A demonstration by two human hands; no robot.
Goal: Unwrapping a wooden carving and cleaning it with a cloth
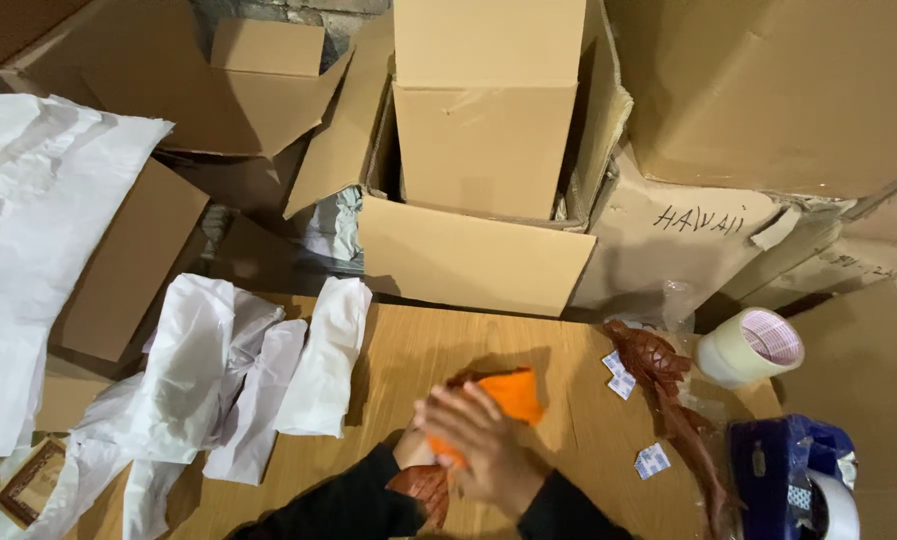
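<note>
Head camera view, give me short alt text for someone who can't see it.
Two hands, the right hand over the left hand, press an orange cloth onto a brown carved figure on a wooden table, with white wrapping paper left and open cardboard boxes behind.

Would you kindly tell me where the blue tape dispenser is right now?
In the head view, the blue tape dispenser sits at the table's lower right corner, just below the loose roll of tape and right of the brown carved figure.

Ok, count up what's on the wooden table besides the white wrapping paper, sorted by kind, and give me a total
Brown carved wooden figures: 2 (one at the right, one under the hands)
Orange cloth: 1
Small white packets: 3
Tape rolls: 1
Blue tape dispenser: 1
Total: 8
</note>
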